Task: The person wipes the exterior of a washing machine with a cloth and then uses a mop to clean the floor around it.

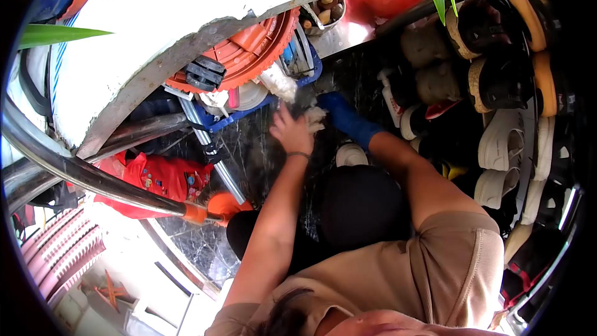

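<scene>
My left hand (291, 130) is bare, its fingers apart, above the dark floor. Beside its fingertips lies a pale, ragged clump (315, 118) with a dark patch, whose kind I cannot make out. A blue covering like a glove or sock (339, 112) wraps my right hand (336, 109), close to the clump's right side. The covering hides how its fingers are set. Just beyond my left hand, a crumpled whitish plastic piece (278, 84) hangs over the edge of a blue crate (233, 118). One pale shoe (351, 154) shows at my knees.
An orange-red ribbed lid (264, 50) rests over the crate under a white curved ledge (143, 31). To the left are a metal pole (214, 149), a red cloth bag (155, 177) and a dark rail (93, 180). Racked shoes (497, 149) and a white bottle (390, 99) line the right.
</scene>
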Tool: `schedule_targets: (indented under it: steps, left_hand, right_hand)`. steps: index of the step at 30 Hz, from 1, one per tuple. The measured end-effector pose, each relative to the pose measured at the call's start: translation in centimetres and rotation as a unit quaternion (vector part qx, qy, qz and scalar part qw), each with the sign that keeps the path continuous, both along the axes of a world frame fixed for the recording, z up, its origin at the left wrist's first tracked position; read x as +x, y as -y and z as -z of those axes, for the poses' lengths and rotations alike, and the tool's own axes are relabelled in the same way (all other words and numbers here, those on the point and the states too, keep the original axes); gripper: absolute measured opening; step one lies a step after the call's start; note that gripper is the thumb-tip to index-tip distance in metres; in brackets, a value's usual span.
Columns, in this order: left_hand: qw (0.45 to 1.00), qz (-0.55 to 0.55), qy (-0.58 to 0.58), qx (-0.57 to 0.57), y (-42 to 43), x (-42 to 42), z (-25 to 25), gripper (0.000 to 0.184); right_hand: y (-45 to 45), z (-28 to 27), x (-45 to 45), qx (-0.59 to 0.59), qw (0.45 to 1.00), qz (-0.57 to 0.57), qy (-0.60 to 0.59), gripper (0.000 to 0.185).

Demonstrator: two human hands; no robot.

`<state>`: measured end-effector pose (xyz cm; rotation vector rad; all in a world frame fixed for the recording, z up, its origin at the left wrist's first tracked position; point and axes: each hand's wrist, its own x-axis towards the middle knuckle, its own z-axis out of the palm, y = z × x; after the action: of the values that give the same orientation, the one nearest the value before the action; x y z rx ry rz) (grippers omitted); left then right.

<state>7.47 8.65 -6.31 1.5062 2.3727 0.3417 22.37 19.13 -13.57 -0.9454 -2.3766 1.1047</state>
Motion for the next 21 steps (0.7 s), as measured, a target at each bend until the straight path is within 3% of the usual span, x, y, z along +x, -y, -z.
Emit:
schedule_targets:
  steps: [1, 3, 4, 7, 8, 9, 11, 12, 13, 14, 15, 16, 17, 19, 21]
  left_hand:
    - [1.0, 0.002, -0.002, 0.0, 0.5, -0.8, 0.2, 0.03]
    - [0.996, -0.062, 0.048, 0.051, 1.6, -2.4, 0.6, 0.023]
    - [0.993, -0.081, 0.075, 0.046, 2.0, -3.1, 1.1, 0.02]
    - [0.997, -0.058, 0.053, -0.002, 2.6, -4.2, 1.8, 0.02]
    - [0.997, -0.058, 0.05, -0.001, 2.7, -4.3, 2.2, 0.02]
    - [0.996, -0.063, 0.066, 0.023, 3.0, -4.4, 2.8, 0.021]
    - [0.993, -0.067, 0.081, 0.048, 3.7, -4.1, 2.2, 0.021]
    - [0.987, -0.052, 0.143, 0.052, 4.2, -3.8, 0.8, 0.027]
    - [0.976, -0.037, 0.206, 0.056, 4.8, -3.5, -0.1, 0.034]
    - [0.961, -0.005, 0.273, 0.048, 5.4, -3.4, 0.9, 0.031]
    - [0.939, 0.023, 0.341, 0.035, 6.1, -3.3, 1.9, 0.028]
    - [0.874, -0.049, 0.481, 0.049, 6.9, -2.6, 2.6, 0.029]
    - [0.831, -0.083, 0.547, 0.054, 7.5, -2.2, 3.5, 0.03]
    - [0.722, -0.157, 0.671, 0.057, 7.7, -1.5, 3.4, 0.031]
    - [0.656, -0.189, 0.729, 0.054, 7.2, -1.2, 1.4, 0.032]
  right_hand:
    - [-1.0, 0.9, 0.1, -0.044, 0.999, 0.027, -0.011, 0.04]
    - [-1.9, 0.9, 0.0, -0.105, 0.976, 0.109, -0.157, 0.033]
    - [-2.7, -3.5, -0.9, -0.119, 0.937, 0.162, -0.286, 0.03]
    - [-8.5, -9.4, -1.9, -0.057, 0.925, 0.328, -0.185, 0.018]
    - [-10.3, -10.6, -2.0, 0.005, 0.936, 0.325, -0.134, 0.02]
    - [-13.3, -8.3, -1.8, 0.111, 0.947, 0.292, -0.073, 0.017]
    - [-14.4, -4.1, -4.0, 0.02, 0.939, 0.296, -0.174, 0.018]
    - [-14.0, -2.3, -5.5, -0.171, 0.89, 0.318, -0.28, 0.019]
    - [-13.8, -1.4, -7.3, -0.353, 0.796, 0.324, -0.371, 0.021]
    - [-10.6, -5.9, -8.5, -0.022, 0.925, 0.298, -0.235, 0.019]
    - [-10.6, -5.6, -8.1, 0.085, 0.96, 0.234, -0.128, 0.02]
    - [-10.5, -6.0, -8.1, 0.077, 0.964, 0.218, -0.13, 0.02]
    - [-10.1, -6.3, -8.0, 0.067, 0.968, 0.203, -0.131, 0.021]
    - [-9.5, -6.4, -7.4, 0.107, 0.978, 0.151, -0.094, 0.02]
    - [-8.8, -6.7, -6.2, 0.149, 0.982, 0.101, -0.056, 0.019]
